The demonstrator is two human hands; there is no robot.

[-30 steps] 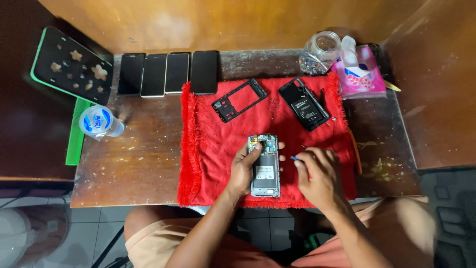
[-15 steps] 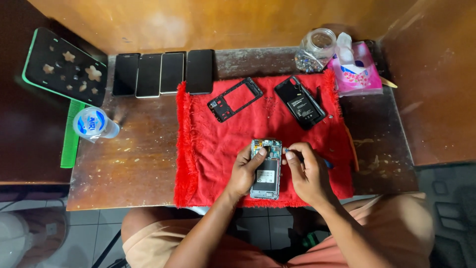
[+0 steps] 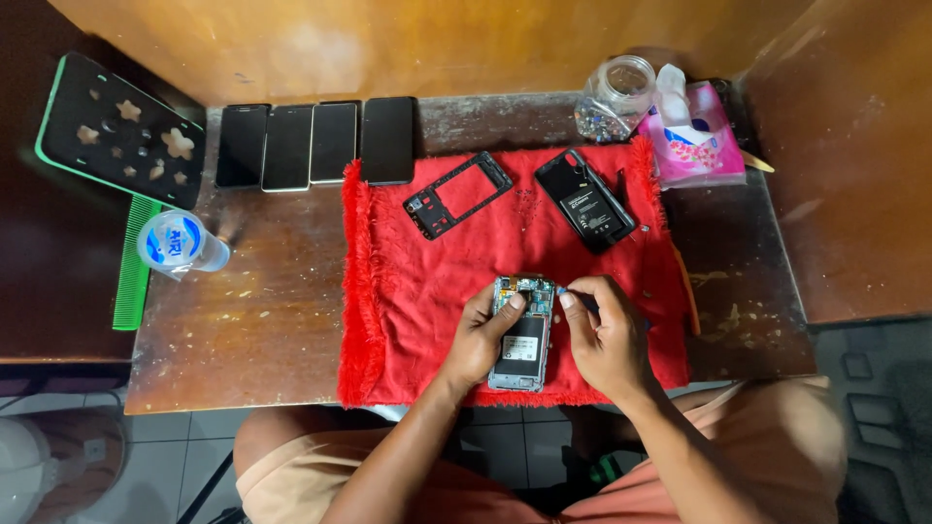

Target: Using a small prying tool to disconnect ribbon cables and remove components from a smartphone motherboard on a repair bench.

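Wooden worktop carries a red cloth, and the opened phone lies on its near edge. Your left hand still grasps the phone's left side. Your right hand has moved closer since a second ago; its fingers now pinch at the phone's upper right corner.

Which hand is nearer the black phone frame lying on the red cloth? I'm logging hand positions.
Left. The left hand sits below the black phone frame, gripping the opened phone; the right hand is farther right.
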